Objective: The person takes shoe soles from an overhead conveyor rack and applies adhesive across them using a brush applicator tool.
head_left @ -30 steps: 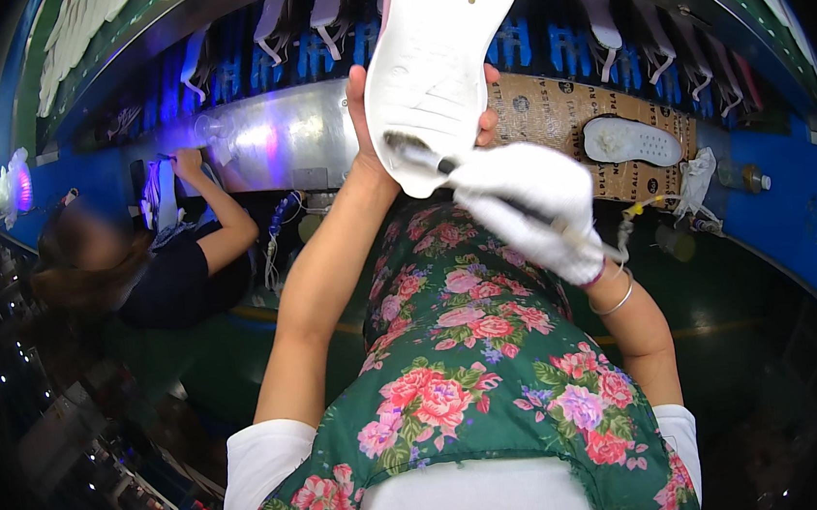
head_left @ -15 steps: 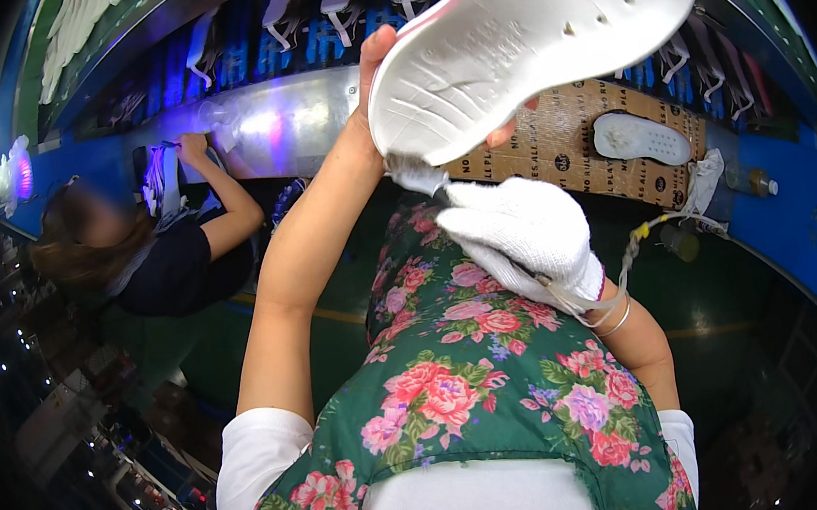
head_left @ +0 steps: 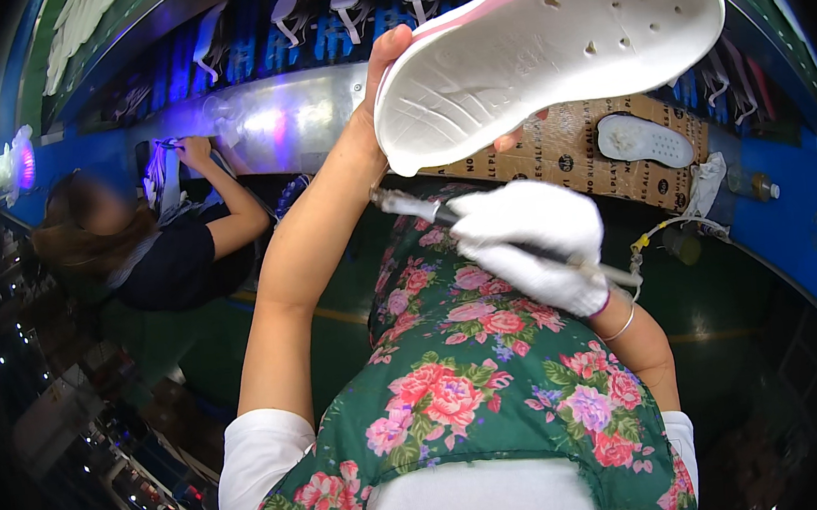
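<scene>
Your bare left hand [head_left: 383,71] holds a white shoe sole [head_left: 547,58] with a pink edge, its holed end toward the far right. Your gloved right hand [head_left: 536,241] is wrapped around a brush [head_left: 414,206] — its tip just off the sole's near left end, beside your left wrist. Farther right, another white sole [head_left: 644,141] lies on printed cardboard [head_left: 606,176].

I hold up white shoe sole [head_left: 547,58]: pink band along upper edge, small holes at far end, grooves at near end, slanting up rightward. I grip dark-tipped brush [head_left: 416,207] aslant, just below sole's near end, not touching.
</scene>
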The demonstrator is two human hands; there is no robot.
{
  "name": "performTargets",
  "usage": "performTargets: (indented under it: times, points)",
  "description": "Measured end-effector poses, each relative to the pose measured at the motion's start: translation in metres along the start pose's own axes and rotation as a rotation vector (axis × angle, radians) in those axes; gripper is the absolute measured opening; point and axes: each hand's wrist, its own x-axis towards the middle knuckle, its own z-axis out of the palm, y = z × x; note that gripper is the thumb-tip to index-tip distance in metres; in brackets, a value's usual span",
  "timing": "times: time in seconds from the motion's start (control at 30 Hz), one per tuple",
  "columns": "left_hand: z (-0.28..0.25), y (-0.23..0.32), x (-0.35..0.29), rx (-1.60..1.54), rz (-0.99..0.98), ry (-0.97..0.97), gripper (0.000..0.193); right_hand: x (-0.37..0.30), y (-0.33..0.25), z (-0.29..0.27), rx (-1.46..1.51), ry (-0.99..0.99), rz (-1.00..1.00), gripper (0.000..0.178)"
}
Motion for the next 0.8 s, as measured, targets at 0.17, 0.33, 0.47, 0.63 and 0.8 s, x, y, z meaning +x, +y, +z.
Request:
performTargets:
  times: [0.17,0.33,0.47,0.63,0.8]
  points:
    - [-0.012,0.003,0.007,0.134,-0.026,-0.185,0.115,0.001,0.006,0.004,-0.095,0.119,0.085,0.017]
    - [-0.012,-0.002,0.008,0.077,0.063,-0.159,0.120,0.000,0.013,0.004,0.024,0.274,0.198,0.016]
    - [-0.008,-0.014,0.002,-0.041,0.118,-0.026,0.120,-0.001,0.006,-0.004,0.367,0.127,0.473,0.020]
    - [0.005,-0.033,-0.005,0.041,0.281,0.328,0.085,0.017,0.012,-0.041,-0.271,0.201,0.081,0.016]
    - [0.016,-0.068,-0.009,-0.153,0.189,0.264,0.082,0.051,0.042,-0.101,-0.687,0.400,-0.273,0.018]
